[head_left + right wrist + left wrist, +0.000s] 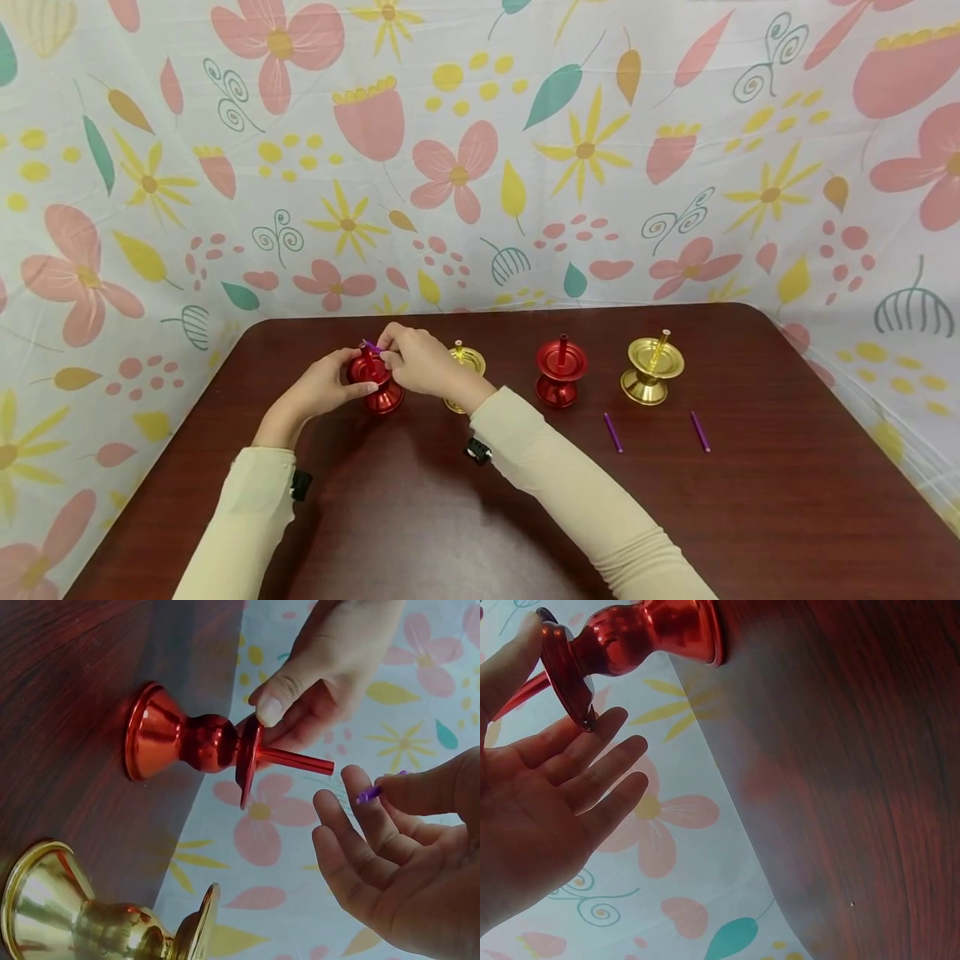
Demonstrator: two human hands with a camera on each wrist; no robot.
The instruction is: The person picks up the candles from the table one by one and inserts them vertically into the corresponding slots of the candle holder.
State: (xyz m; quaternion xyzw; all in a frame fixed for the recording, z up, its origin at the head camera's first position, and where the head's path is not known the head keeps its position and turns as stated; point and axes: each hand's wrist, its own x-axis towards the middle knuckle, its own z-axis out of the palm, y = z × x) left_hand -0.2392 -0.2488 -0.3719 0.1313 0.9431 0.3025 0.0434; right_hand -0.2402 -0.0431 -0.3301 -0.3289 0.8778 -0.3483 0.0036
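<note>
One left hand (322, 385): my thumb and a finger grip the dish rim of the landmark, a glossy red metallic candle stand (384, 398); my other fingers stretch out loosely.
Red tube (300, 760): slim, metallic, rising from the landmark's dish; I judge that a firm, level hold on the rim keeps its mouth steady.
Purple stick (368, 795): thin and round, just beyond the landmark's tube, near its tip but apart from it.
Right hand (426, 360): just right of the landmark, pinching the stick between thumb and forefinger, the rest slightly spread; I should line stick and tube up on one axis, then ease in gently, since a slant would likely catch the lip.
Gold stand (472, 360): shiny, metallic, dish-topped, next right of the landmark, partly behind my arm.
Second red stand (558, 390): glossy, metallic, farther right of the landmark.
Left spare stick (613, 433): thin, purple, right of the landmark and nearer me.
Second gold stand (645, 385): shiny, metallic, well right of the landmark.
Right spare stick (701, 432): thin, purple, farthest right of the landmark.
</note>
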